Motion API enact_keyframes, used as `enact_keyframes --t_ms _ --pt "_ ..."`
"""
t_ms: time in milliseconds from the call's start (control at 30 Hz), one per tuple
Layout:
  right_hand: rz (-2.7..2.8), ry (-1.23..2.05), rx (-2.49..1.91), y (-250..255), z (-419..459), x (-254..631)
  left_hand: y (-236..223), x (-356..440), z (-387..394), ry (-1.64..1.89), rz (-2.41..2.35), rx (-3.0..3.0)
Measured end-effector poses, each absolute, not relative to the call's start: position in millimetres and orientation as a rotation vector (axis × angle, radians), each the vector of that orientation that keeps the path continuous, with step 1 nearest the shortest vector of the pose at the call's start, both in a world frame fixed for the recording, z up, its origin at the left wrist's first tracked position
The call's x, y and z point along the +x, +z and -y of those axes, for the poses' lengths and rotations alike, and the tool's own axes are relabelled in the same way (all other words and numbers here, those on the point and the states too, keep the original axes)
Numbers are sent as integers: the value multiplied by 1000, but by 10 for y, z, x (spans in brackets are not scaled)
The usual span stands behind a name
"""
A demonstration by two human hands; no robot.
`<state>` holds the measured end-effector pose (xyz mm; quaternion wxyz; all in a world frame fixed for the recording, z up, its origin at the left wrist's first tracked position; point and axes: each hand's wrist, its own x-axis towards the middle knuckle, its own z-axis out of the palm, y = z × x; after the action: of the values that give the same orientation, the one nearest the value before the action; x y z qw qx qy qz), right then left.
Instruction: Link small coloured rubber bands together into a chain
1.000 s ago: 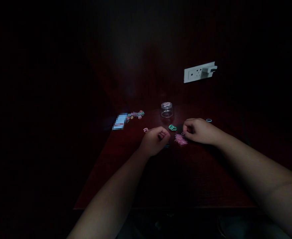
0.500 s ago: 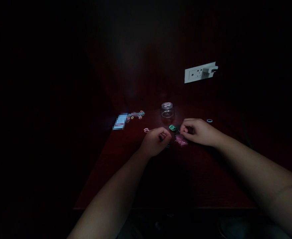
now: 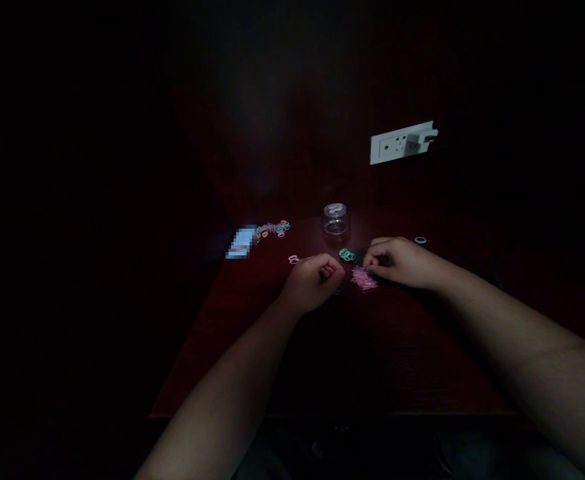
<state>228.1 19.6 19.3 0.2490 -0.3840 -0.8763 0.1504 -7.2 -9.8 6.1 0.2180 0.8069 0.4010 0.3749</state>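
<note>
Two hands (image 3: 311, 285), one pink pile (image 3: 363, 279), one green cluster (image 3: 347, 255), one jar (image 3: 335, 221), one plug (image 3: 415, 139)

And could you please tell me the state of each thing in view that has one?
Pink bands: heaped.
Left hand: fingers curled, grip unclear.
Right hand: fingers curled beside heap, grip unclear.
Green bands: piled, overlapping.
Mixed bands: loosely piled.
Blue band: lying alone.
Jar: upright, lid on.
Socket: plug inserted.
Bright rectangle: pixelated, state unclear.

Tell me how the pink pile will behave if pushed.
The pink pile would probably spread, since it looks like many loose, thin pieces. Each is likely light, being so slender. The smooth-looking tabletop may let them slide.
</note>
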Motion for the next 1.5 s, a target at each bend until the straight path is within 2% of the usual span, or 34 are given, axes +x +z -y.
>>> enact_keyframes --t_ms 733,1067,1500 --pt "2424 342 -1159 151 -246 2332 55 -78 92 1029 -1096 2225" --pt "2394 385 -1032 143 -196 2247 52 -75 99 1043 -1099 2242" --pt "2485 433 -1126 119 -176 2183 47 -77 76 1042 -1074 2255"
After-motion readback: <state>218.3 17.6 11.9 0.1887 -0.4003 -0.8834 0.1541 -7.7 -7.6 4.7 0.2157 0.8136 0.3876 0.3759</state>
